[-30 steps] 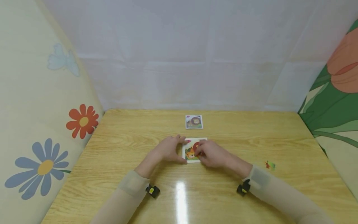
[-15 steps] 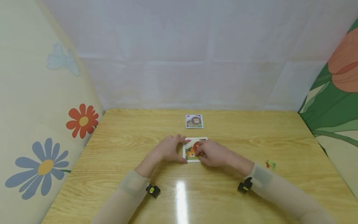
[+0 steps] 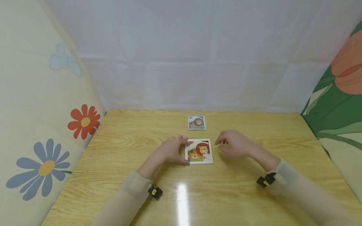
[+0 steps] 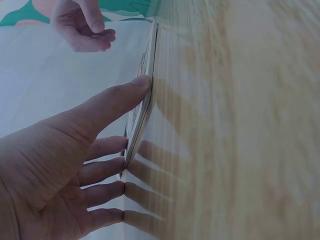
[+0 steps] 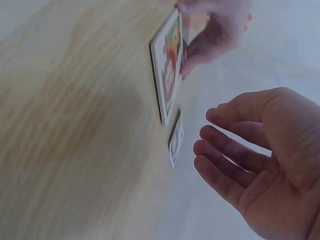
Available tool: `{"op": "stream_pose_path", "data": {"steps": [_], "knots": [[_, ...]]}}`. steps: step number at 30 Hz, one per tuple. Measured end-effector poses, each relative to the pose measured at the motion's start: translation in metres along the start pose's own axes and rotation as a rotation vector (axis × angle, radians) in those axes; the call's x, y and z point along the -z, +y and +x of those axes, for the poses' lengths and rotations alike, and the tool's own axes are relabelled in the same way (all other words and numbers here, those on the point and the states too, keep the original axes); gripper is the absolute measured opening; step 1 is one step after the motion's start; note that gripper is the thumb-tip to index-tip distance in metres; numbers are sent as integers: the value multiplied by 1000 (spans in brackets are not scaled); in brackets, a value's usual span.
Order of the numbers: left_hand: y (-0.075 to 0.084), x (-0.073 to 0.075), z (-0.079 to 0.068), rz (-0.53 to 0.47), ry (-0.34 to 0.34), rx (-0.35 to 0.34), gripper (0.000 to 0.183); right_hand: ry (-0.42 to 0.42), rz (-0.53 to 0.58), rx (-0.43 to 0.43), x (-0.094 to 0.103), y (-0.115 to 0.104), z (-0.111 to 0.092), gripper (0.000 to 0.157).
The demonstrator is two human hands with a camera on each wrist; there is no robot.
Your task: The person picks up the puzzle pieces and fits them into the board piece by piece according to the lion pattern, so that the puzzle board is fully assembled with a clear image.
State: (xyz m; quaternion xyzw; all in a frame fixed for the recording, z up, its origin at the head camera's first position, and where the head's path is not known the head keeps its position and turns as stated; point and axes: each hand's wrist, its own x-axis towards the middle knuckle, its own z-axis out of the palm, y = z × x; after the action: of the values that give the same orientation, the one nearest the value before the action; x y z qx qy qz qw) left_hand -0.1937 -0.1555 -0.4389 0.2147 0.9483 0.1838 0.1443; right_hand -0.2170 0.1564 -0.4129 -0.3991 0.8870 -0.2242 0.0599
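Observation:
A square lion jigsaw puzzle (image 3: 195, 153) in a white frame lies flat on the wooden table; a bare white patch shows at its near right corner. My left hand (image 3: 169, 150) holds the frame's left side, thumb at the near corner and fingers towards the far one. The left wrist view shows that thumb (image 4: 117, 102) against the frame's edge (image 4: 142, 107). Just right of the puzzle, my right hand (image 3: 233, 143) hovers with loosely bent fingers. In the right wrist view nothing sits between those fingers (image 5: 225, 175).
Behind the puzzle lies a small picture card (image 3: 196, 123) with the same lion scene. A white cloth (image 3: 198, 62) rises at the table's (image 3: 135, 128) back edge. Flower-printed panels (image 3: 34, 103) stand at both sides.
My right hand has let go of the puzzle and moved right, uncovering the lion's face. The small colourful piece at the right is now out of sight by my right forearm. My left hand stays put.

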Motion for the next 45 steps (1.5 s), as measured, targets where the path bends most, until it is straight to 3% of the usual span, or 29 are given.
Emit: {"op": "stream_pose_path", "data": {"steps": [13, 22, 36, 45], "knots": [[1, -1, 0, -5, -7, 2, 99, 47, -91, -138, 48, 35, -51, 19], [2, 0, 0, -9, -11, 2, 96, 52, -112, -193, 70, 55, -86, 20], [2, 0, -1, -7, -9, 9, 98, -25, -145, -286, 70, 76, -125, 19], [2, 0, 0, 8, 7, 14, 99, -139, -79, -310, 54, 82, -145, 43]]}}
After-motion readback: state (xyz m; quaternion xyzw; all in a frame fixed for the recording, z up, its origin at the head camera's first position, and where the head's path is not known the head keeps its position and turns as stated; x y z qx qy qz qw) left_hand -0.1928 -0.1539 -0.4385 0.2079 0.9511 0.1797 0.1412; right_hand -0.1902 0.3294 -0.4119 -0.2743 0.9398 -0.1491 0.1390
